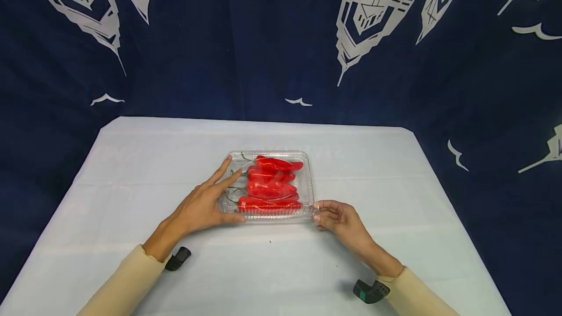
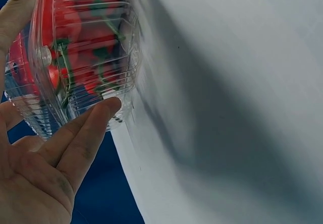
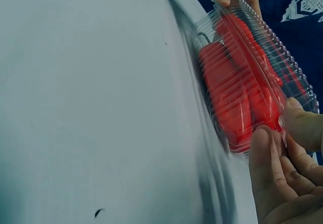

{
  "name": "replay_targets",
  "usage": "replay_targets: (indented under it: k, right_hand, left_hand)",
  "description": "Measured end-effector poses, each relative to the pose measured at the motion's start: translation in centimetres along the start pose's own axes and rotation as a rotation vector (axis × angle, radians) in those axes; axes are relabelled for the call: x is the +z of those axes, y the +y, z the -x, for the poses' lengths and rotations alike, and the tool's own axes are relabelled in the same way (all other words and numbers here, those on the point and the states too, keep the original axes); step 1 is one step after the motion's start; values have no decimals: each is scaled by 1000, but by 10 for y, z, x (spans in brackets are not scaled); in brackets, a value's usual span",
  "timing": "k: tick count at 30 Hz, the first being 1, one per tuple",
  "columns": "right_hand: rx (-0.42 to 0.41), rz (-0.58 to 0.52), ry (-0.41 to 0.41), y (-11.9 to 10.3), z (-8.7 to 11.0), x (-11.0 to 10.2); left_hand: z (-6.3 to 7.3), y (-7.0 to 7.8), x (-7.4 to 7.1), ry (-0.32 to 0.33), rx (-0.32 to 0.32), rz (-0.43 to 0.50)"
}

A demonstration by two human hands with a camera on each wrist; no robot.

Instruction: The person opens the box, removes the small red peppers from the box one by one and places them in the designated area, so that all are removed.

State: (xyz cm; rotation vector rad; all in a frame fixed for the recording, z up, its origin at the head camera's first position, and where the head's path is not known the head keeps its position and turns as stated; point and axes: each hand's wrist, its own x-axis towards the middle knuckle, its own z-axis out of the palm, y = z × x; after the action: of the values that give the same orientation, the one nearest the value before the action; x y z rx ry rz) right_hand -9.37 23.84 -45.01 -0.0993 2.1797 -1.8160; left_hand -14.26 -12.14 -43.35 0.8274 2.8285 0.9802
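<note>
Pinching: your right hand (image 1: 342,221) grips the near right corner of the box (image 1: 276,217) between thumb and fingers.
Bracing: your left hand (image 1: 199,208) lies spread against the box's left end, fingers straight and touching, not curled around it.
Box: on the white table (image 1: 395,199), between your two hands; whether its base is slightly raised you cannot tell.
Long axis: appears to run side to side, from your left hand toward your right.
Nearer hand: neither, as both touch; your left spans the left end, your right has only the corner, so any move likely turns on that corner.
Lid (image 1: 306,174): clear, over the box; whether it is fully pressed down you cannot tell.
Contents: red peppers (image 1: 270,189), at least four, side by side under the lid, green stems (image 2: 115,28) toward your left hand.
</note>
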Motion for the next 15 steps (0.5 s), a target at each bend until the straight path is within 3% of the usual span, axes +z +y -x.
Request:
replay_targets:
  k: [15]
  right_hand:
    - [-28, 141, 69, 0, -1, 7]
  left_hand:
    - [-1, -3, 1, -9, -13, -4]
